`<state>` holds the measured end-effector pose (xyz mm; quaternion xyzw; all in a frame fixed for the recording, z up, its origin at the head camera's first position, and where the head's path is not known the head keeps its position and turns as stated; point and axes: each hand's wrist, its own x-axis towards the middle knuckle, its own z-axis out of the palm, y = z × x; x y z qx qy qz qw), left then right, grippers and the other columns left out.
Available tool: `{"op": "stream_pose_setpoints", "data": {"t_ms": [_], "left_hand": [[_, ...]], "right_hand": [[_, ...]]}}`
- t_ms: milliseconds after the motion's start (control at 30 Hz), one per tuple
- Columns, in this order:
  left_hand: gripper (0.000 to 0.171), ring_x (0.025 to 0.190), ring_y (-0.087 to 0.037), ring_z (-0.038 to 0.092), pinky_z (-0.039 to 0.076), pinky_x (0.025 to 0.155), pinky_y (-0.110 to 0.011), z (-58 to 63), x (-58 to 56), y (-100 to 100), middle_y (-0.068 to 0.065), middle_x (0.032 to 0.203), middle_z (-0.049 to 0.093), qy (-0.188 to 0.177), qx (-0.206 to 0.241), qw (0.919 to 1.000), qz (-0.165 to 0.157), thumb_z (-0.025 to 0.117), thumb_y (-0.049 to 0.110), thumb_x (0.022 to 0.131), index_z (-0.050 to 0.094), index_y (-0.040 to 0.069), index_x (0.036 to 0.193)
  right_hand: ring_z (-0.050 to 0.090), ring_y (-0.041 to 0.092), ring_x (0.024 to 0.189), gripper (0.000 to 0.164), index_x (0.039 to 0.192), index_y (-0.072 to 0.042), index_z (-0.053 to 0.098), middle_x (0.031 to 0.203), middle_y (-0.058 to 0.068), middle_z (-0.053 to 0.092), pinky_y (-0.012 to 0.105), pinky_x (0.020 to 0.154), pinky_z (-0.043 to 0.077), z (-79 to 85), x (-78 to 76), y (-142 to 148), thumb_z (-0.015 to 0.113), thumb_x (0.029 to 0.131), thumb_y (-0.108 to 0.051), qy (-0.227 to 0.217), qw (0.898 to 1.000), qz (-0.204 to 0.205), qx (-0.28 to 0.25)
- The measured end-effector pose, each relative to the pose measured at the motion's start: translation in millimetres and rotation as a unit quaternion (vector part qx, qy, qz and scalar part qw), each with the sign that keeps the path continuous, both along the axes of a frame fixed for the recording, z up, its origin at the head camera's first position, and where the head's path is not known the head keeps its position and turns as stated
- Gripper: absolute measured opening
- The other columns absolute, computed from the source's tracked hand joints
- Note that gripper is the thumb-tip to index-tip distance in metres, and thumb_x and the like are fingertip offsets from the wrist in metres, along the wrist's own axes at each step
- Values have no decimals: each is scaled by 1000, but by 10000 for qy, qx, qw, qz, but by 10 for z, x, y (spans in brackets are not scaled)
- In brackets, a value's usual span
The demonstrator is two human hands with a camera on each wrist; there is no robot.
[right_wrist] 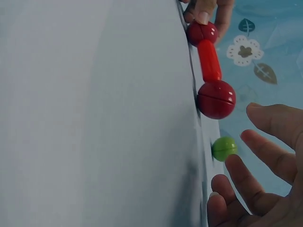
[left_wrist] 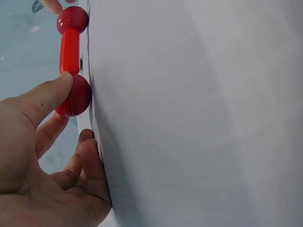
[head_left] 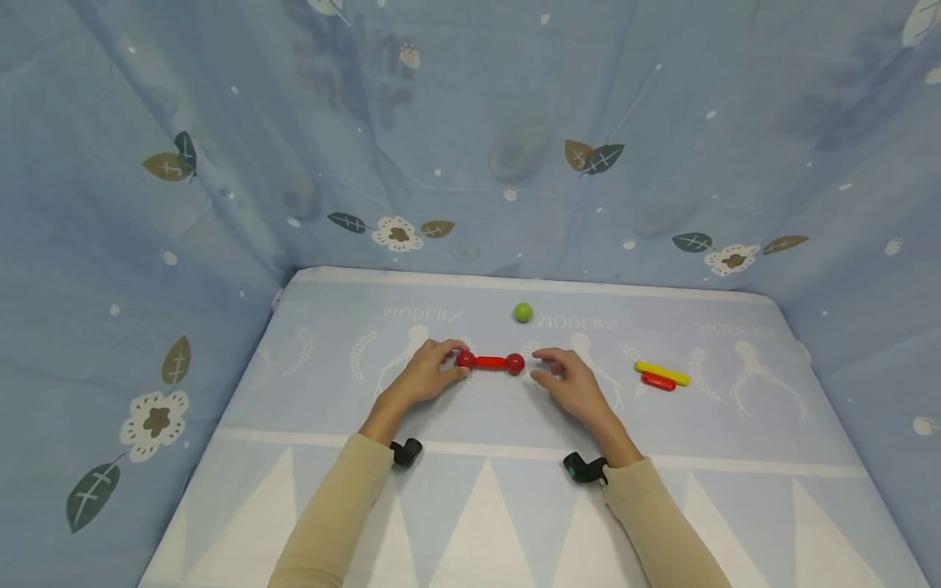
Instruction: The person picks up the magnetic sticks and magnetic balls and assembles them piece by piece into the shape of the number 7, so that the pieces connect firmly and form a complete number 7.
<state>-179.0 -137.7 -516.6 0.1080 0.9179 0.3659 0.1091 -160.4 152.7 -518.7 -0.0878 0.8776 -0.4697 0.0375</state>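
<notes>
A red rod joins two dark red balls, a left ball and a right ball, into a dumbbell shape lying on the table. My left hand pinches the left ball between thumb and fingers; in the left wrist view the thumb lies over the ball where it meets the rod. Just right of the other ball, my right hand is held with spread, bent fingers and nothing between them. The right wrist view shows a gap between its fingertips and the near ball.
A green ball sits behind the dumbbell shape, toward the table's far edge. On the right lie a yellow stick and a short red stick side by side. Patterned blue cloth hangs around the table.
</notes>
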Motion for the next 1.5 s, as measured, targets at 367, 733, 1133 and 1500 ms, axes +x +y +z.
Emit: {"op": "stream_pose_setpoints", "data": {"t_ms": [367, 733, 1133, 1500], "left_hand": [[39, 107, -24, 52, 47, 87, -44, 0, 21, -11, -9, 115, 55, 23, 34, 10000, 10, 74, 29, 93, 63, 21, 129], [39, 107, -23, 52, 47, 87, -44, -3, 20, 8, -8, 116, 55, -1, 58, 10000, 5, 74, 29, 93, 62, 21, 130], [40, 108, -24, 52, 47, 88, -45, 14, 13, 18, -9, 116, 54, 7, 48, 10000, 23, 74, 29, 93, 62, 22, 130], [42, 107, -24, 52, 47, 88, -44, 7, 9, 14, -8, 116, 54, -24, 27, 10000, 27, 75, 30, 93, 61, 22, 132]], "right_hand": [[59, 29, 101, 34, 127, -10, 67, 119, 15, 63, 47, 90, 47, 80, 163, 230, 73, 94, -17, 44, 9997, -190, -158], [58, 26, 99, 35, 127, -9, 66, 119, 13, 62, 41, 86, 46, 138, 293, 548, 70, 96, -25, 168, 9984, -529, -113], [56, 23, 98, 37, 129, -8, 65, 121, 15, 61, 26, 79, 44, 186, 425, 889, 67, 98, -29, 260, 9945, -1014, 63], [53, 15, 99, 39, 131, -7, 64, 121, 15, 60, 29, 81, 41, 196, 524, 1217, 63, 101, -31, 342, 9909, -1277, 253]]}}
